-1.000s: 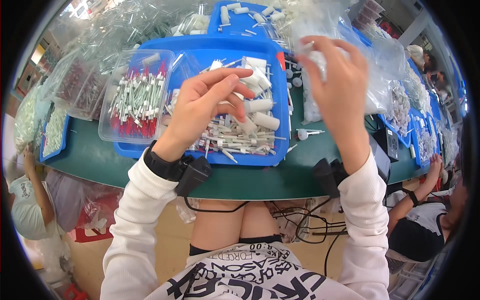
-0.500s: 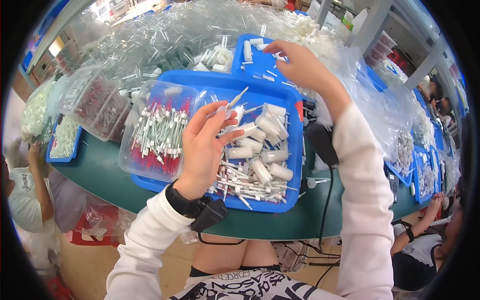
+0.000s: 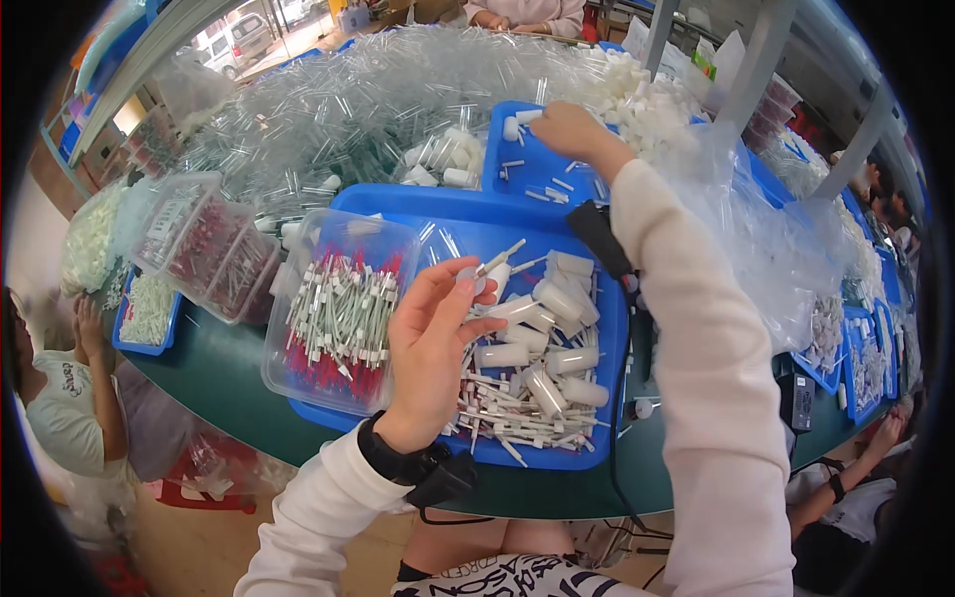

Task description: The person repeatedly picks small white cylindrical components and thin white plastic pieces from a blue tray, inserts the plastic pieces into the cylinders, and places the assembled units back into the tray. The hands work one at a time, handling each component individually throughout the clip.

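My left hand is closed in a pinch on a thin pale stick with a clear round disc at its lower end; the stick tilts up to the right. It hovers over the large blue tray, beside white cylinders and small white-tipped sticks. My right hand reaches into the far blue tray, fingers bent together beside a white cylinder. Its fingertips are partly hidden, so what they grip cannot be made out.
A clear tub of red and white sticks rests on the large tray's left side. Behind lies a heap of clear tubes, with white caps at its right. Plastic bags and a black cable are to the right. Other people sit around the table.
My right hand has moved down to the white cylinders at the far tray's left corner. My left hand keeps its pinch on the stick. The whole view has shifted slightly.
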Tool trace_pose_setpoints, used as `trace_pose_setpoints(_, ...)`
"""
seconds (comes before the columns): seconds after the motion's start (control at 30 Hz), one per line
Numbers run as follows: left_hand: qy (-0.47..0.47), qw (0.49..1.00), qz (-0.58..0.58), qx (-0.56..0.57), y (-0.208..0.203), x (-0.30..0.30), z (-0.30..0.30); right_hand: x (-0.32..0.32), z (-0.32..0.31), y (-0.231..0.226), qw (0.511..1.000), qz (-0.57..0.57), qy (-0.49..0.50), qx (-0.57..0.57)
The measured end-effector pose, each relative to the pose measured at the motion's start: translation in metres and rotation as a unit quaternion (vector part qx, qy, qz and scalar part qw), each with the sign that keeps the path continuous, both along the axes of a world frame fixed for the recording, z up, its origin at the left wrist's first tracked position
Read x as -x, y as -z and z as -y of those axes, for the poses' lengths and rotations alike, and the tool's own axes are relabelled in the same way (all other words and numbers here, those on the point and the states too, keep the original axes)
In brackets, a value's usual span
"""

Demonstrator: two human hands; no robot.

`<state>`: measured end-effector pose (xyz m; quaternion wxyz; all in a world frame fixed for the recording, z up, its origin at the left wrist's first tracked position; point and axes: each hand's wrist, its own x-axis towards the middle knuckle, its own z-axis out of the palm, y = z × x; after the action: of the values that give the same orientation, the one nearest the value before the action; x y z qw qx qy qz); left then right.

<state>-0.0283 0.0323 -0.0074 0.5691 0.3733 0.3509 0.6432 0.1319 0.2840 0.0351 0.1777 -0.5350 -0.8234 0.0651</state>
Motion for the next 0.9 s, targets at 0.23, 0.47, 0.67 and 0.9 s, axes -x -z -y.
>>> trace_pose_setpoints(0.23,0.002,0.999,-0.040,-0.029,0.000,-0.006,-0.002,-0.020,0.051,0.022,0.992,0.017,-0.120,-0.029)
trace_pose_setpoints(0.47,0.000,0.999,-0.029,-0.044,-0.004,-0.009,-0.002,-0.028,0.046,0.028,0.999,-0.004,-0.040,0.017)
trace_pose_setpoints(0.67,-0.003,0.998,-0.039,-0.056,0.005,-0.004,-0.003,-0.037,0.074,0.010,0.983,-0.115,-0.020,-0.139)
trace_pose_setpoints(0.9,0.021,0.987,-0.097,-0.123,-0.004,-0.007,0.006,-0.054,0.221,-0.004,0.973,-0.203,-0.046,-0.095)
